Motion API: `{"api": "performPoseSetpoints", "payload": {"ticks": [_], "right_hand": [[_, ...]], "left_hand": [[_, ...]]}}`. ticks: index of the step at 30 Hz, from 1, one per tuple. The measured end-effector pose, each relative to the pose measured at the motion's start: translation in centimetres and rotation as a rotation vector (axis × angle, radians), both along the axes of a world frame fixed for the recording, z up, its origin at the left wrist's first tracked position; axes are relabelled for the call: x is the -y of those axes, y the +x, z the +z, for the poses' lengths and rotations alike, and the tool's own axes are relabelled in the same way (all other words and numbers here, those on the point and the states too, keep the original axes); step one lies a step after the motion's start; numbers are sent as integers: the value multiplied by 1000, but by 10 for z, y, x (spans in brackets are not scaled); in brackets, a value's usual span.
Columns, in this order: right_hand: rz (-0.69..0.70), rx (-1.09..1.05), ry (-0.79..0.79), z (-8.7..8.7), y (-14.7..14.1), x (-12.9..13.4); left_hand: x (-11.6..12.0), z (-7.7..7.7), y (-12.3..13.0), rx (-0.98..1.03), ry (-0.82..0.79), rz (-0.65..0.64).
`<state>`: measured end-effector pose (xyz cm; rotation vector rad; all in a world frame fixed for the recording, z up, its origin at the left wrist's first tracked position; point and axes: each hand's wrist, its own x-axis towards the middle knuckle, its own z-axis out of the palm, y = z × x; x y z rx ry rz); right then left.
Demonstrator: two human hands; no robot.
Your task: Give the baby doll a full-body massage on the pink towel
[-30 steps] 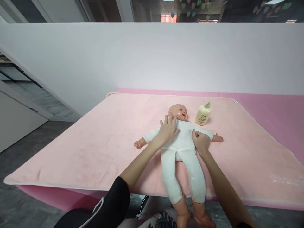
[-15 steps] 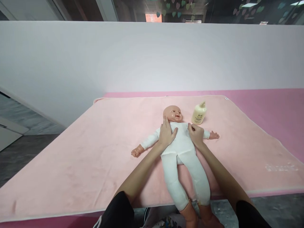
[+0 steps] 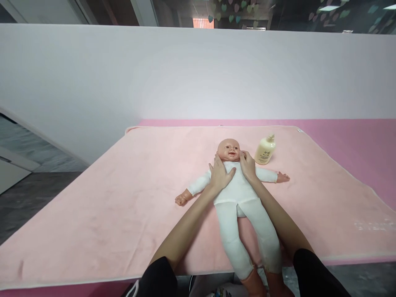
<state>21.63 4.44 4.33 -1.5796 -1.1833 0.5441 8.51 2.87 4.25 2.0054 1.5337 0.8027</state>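
A baby doll (image 3: pixel 238 189) in a white cloth body lies on its back, its head away from me and its face up. My left hand (image 3: pixel 219 175) rests on the doll's shoulder at the left of the view, thumb spread over the chest and fingertips by the jaw. At the other side of the head, my right hand (image 3: pixel 248 165) has its fingers closed in a pinch at the doll's ear, which they cover. Just right of that hand stands a pale yellow pump bottle (image 3: pixel 265 151), touched by neither hand.
A pink towel (image 3: pixel 148 173) covers most of the pink tabletop (image 3: pixel 349 144). Behind it rises a white wall (image 3: pixel 216 74) with glass above. The doll's feet hang over the near edge, close to my lap.
My right hand has moved from the doll's shoulder up to its ear. The doll's head has turned from facing right to facing up. My left hand stays at the shoulder.
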Motion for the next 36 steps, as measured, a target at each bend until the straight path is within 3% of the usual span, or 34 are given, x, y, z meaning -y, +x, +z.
{"api": "performPoseSetpoints", "payload": {"ticks": [10, 14, 17, 19, 20, 23, 26, 30, 36], "right_hand": [[82, 48, 63, 5, 1, -1], [125, 46, 151, 20, 13, -1], [177, -27, 207, 41, 28, 1], [173, -130, 277, 55, 39, 5], [135, -177, 332, 61, 45, 7], [-55, -194, 493, 72, 63, 13], [-170, -28, 557, 67, 82, 13], [-215, 270, 527, 49, 103, 5], [-93, 591, 348, 36, 113, -2]], "left_hand": [[-2, 3, -7, -28, -15, -8], [2, 8, -5, -40, -52, 3], [12, 27, 5, 26, 29, -47], [22, 45, 18, 169, 5, -162], [26, 55, 25, 282, -85, -241], [33, 82, 50, 706, -503, -435], [26, 96, 73, 1123, -795, -443], [6, 94, 93, 1536, -1040, -392], [-14, 77, 107, 1684, -1087, -382]]}}
